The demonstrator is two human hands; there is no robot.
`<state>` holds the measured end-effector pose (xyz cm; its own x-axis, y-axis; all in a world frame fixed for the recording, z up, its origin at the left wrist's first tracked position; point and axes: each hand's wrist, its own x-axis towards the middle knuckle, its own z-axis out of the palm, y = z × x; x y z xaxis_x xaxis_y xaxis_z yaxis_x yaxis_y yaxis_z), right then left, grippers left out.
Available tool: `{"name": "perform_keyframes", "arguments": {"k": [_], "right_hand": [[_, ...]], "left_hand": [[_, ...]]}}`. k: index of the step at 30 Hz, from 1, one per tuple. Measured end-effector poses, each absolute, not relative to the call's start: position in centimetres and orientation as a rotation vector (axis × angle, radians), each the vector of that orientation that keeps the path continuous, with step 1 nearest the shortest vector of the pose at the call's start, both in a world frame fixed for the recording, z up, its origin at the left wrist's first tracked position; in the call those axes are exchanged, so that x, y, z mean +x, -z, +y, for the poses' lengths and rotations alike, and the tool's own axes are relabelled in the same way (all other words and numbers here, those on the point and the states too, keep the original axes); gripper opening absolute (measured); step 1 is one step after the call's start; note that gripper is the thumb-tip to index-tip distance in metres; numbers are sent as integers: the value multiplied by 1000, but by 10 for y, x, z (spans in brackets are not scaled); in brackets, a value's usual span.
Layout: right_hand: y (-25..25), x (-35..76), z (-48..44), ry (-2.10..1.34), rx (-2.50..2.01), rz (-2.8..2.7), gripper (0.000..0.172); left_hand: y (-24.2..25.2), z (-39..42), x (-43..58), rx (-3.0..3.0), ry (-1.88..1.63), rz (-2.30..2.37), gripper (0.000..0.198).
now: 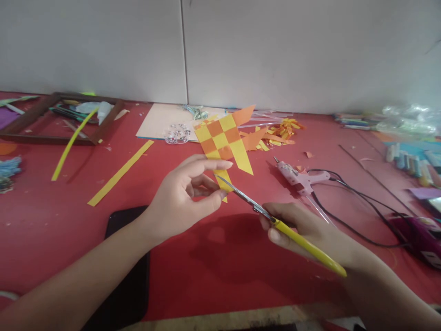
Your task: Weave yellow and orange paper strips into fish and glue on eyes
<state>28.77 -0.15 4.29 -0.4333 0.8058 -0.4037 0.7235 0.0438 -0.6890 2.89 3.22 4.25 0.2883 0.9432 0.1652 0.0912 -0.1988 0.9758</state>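
While left grip (182, 197) pinches woven paper (219, 139) (yellow-orange checks, 2 orange tails (245, 115)), right grip (308, 226) clasps scissors (280, 226).

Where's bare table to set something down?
Main patch: red table between the black slab and right forearm. Smaller: between the flat yellow strip and left hand. Crowded: far side, with tray of small pieces and paper scraps; right side, with glue gun and tubes.

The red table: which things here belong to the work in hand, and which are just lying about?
In use:
woven orange-and-yellow paper, in the left hand
yellow-handled scissors, in the right hand, blades at the paper
matching paper scraps, probably related

Apparently just lying about:
pink glue gun
dark frame
black slab, perhaps a phone
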Motion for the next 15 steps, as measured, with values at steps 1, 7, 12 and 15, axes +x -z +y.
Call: {"name": "perform_keyframes", "arguments": {"k": [1,7,12,15], "right_hand": [[-42,288,-1,-1360,-1621,-2198,50],[-42,287,-1,-1362,-1618,-2201,50],[-41,288,-2,-1381,-1586,-2187,51],[-40,291,-3,-1396,-1597,-2172,50]], "left_hand": [[-42,32,29,1551,-1065,980,35],[-41,32,29,1544,-1072,968,34],[-42,32,27,1547,-1078,960,34],[-42,32,28,1549,-1078,962,35]]}}
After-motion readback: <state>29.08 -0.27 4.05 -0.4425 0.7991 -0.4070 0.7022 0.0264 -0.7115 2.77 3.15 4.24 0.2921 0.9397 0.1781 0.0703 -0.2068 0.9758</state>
